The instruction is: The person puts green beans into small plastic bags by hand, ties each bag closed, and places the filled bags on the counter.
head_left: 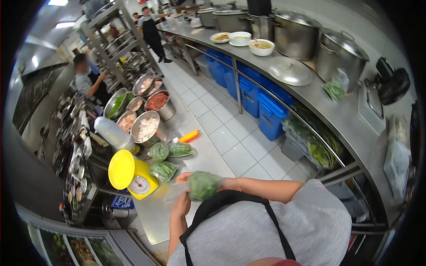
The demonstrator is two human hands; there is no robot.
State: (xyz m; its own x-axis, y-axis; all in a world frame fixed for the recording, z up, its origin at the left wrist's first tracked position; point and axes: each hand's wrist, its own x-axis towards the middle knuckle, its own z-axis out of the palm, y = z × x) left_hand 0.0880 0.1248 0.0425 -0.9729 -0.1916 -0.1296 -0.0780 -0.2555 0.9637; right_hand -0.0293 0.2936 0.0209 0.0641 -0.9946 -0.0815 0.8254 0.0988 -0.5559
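In front of my chest is a clear plastic bag of green leafy vegetables (205, 186). My right hand (183, 177) grips it, partly hidden behind the bag. The fingers of my left hand (181, 205) are closed on the bag's loose, blurred plastic end. Beyond my hands, more bagged greens (163, 170) lie on the steel table (153, 217). A yellow weighing scale (141, 181) with a round dial and a yellow pan stands left of my hands. An orange-yellow packaged item (189, 136) rests near the table's right edge.
Metal bowls of raw meat (146, 128) crowd the table's far end beside a large plastic roll (113, 133). Across the tiled aisle, a steel counter (328, 106) carries lidded pots (295, 35) and bowls of food, with blue bins (271, 115) underneath. Two co-workers stand farther off.
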